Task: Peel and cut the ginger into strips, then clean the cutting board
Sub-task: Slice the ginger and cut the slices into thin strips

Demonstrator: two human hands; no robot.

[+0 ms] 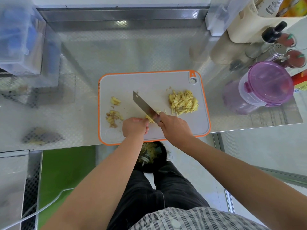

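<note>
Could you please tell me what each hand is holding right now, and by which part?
The right hand grips the cleaver by its handle; the left hand holds the ginger piece by its left side with curled fingers.

A purple-lidded tub (267, 83) stood on the steel counter (132, 52) at three o'clock. Shakers (279, 48) and a dark-capped bottle (272, 33) crowded at two o'clock, just beside a cream holder (244, 25). A clear box (18, 39) sat at ten o'clock, and a black bin (155, 163) at six, below the counter's edge.

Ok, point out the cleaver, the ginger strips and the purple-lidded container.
cleaver (144, 106), head view, middle of the blade.
ginger strips (183, 102), head view, centre of the pile.
purple-lidded container (270, 80), head view, centre of the lid.
</note>
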